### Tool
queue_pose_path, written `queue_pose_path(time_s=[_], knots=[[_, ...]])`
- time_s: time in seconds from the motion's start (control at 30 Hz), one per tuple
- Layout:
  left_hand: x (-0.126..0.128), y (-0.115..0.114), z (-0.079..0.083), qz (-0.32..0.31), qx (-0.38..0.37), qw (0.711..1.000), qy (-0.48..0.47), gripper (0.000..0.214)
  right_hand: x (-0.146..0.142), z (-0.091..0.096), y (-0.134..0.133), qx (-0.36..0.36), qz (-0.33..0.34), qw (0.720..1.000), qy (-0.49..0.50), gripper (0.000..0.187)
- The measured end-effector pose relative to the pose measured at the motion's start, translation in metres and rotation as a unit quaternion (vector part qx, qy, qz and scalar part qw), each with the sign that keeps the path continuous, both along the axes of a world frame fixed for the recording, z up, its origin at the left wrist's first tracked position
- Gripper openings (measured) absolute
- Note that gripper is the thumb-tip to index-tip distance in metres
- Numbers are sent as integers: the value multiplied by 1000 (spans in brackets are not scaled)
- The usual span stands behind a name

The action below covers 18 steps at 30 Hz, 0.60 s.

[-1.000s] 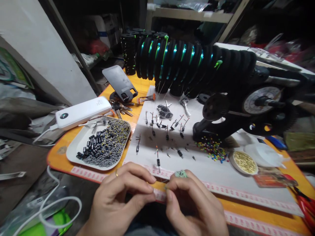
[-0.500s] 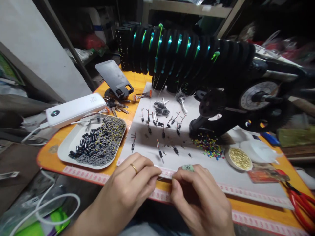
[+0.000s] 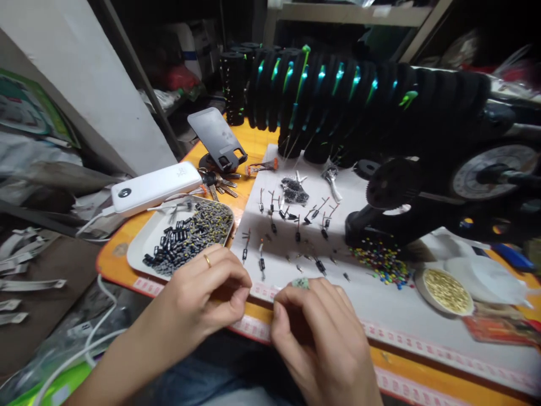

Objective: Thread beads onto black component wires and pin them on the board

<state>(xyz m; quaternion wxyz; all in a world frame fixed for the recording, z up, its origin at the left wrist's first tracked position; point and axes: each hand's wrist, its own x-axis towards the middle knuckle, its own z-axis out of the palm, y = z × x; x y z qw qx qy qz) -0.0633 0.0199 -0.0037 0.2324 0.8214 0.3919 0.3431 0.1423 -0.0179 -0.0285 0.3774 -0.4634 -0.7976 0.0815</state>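
My left hand (image 3: 211, 290), a gold ring on one finger, is closed in a pinch at the table's front edge, just right of the tray. Close by on its right, my right hand (image 3: 323, 332) also pinches thumb against forefinger. A greenish patch (image 3: 301, 283) sits on its forefinger. Whatever either hand pinches is too small or hidden to make out. Beyond them, several small black pieces with wire-like ends (image 3: 262, 264) lie in loose rows on a white sheet (image 3: 296, 265). A white tray (image 3: 135, 256) holds many small grey, yellow-tipped and black pieces.
Black spools with shiny green-blue thread (image 3: 338, 96) stand at the back beside a dark geared machine (image 3: 393, 183). Colourful beads (image 3: 382, 262) and a bowl of gold bits (image 3: 448, 290) lie to the right. A power bank (image 3: 158, 186), keys (image 3: 224, 183) and phone stand (image 3: 217, 135) are behind the tray.
The view has turned left, so the table things appear farther right. My left hand has moved left toward the tray, and the gap between my hands has widened slightly.
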Motion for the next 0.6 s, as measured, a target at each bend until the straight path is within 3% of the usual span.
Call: queue_pose_path(time_s=[0.2,0.47,0.6], knots=[[-16,7,5,32,50,990,129,18,-17,-2,10,-9,5,1000,-10,14],[-14,10,8,53,16,988,145,15,-21,-7,10,-16,-15,1000,-5,12],[-15,14,13,39,-5,987,156,14,-17,-8,11,-5,15,1000,-25,12]])
